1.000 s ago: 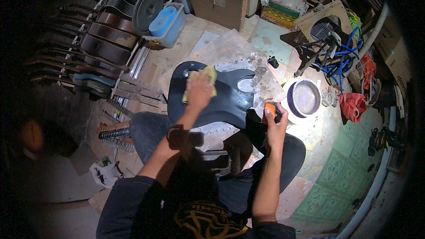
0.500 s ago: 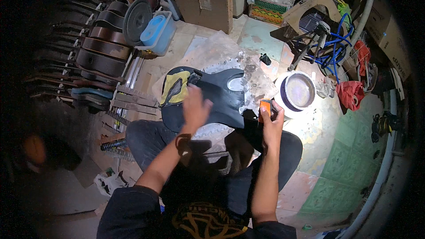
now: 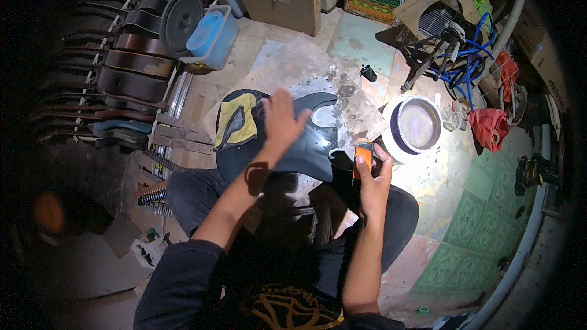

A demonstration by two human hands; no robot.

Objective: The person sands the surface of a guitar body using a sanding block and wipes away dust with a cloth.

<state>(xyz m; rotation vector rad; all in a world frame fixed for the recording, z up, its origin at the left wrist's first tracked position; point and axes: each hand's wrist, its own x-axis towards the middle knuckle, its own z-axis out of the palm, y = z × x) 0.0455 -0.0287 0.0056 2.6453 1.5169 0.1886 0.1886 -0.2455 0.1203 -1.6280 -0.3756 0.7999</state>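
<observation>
A black guitar body point(image 3: 315, 154) lay on a stained sheet point(image 3: 361, 107), short of the sheet's far corner, with a yellow cloth point(image 3: 246, 127) over its left end. The left hand point(image 3: 282, 122) spread wide at its middle; I couldn't tell if they touched. The right hand point(image 3: 374, 177) gripped an orange block point(image 3: 362, 154).

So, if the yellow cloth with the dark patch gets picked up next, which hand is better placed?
Probably the left hand: it is open over the black guitar-shaped body, close to the yellow cloth, and appears empty. The right hand is farther off and holds a small orange block.
</observation>
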